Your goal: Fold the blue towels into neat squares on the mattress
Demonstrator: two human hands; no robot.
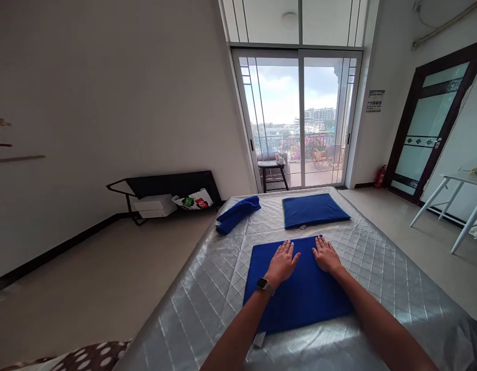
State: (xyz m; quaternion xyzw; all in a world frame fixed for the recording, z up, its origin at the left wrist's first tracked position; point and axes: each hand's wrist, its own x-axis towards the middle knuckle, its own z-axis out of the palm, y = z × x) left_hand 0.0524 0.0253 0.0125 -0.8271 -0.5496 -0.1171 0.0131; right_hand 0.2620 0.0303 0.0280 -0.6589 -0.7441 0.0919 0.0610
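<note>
A blue cloth, folded into a flat rectangle, lies on the quilted silver mattress in front of me. My left hand, with a watch at its wrist, rests flat on the cloth's upper left part, fingers stretched out. Toward the cloth's far right corner, my right hand lies flat too, its fingers together and pointing away. Neither hand grasps anything. Just beyond is a second flat folded blue cloth. Farther left lies a narrow, bunched blue cloth.
A low black rack with a white box stands by the left wall. Beyond the mattress are glass sliding doors and a dark stool. A white table is at right, and a brown polka-dot fabric at lower left.
</note>
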